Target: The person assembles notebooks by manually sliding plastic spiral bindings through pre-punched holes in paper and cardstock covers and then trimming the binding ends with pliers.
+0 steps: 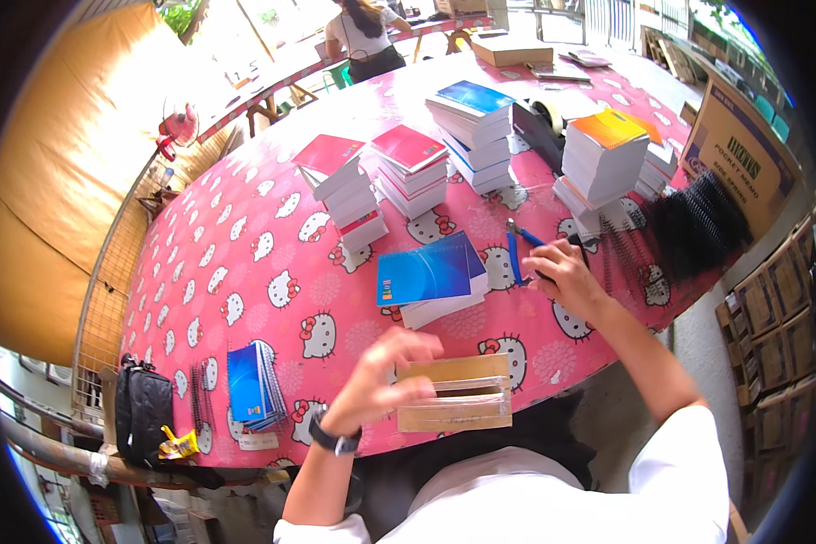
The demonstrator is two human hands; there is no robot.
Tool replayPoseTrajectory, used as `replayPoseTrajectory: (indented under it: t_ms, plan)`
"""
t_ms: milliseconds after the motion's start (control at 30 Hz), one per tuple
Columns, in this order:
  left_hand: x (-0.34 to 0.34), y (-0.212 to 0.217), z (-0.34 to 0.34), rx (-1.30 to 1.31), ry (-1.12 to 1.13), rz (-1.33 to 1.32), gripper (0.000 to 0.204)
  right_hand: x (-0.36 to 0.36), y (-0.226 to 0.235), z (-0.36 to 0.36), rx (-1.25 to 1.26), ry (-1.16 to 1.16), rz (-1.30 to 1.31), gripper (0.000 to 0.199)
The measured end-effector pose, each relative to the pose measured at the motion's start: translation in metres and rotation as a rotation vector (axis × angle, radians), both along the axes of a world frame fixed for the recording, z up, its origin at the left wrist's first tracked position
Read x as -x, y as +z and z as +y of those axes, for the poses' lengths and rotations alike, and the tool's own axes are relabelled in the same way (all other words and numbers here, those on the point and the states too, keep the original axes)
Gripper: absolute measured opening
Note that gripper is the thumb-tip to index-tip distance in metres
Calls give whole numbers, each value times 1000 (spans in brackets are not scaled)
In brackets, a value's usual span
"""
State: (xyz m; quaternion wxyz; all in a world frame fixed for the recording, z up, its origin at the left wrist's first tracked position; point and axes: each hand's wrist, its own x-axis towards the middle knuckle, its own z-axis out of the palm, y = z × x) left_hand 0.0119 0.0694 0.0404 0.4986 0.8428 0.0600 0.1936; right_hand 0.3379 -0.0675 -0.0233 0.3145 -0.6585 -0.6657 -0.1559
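The left hand [381,376], fingers apart, would best steady the cardboard box [453,419] at the table's [553,363] near edge; whether the right hand [564,275] grips the pliers [514,257], I cannot tell.

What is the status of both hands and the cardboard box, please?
Left hand open at cardboard box. Right hand by blue-handled pliers, grip unclear. Blue-covered notebooks beyond box.

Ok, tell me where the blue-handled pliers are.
The pliers lie right of centre in the head view, between the central blue notebooks and the right hand.
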Motion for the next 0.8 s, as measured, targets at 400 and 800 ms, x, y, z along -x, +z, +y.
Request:
replayPoseTrajectory:
  t_ms: [400, 800]
  plan:
    - [-14, -40, 82, 345, 688, -160, 20, 110, 28, -48, 196, 511, 750, 44]
    - [28, -26, -16, 345, 594, -465, 24, 136, 17, 1, -120, 318, 700, 34]
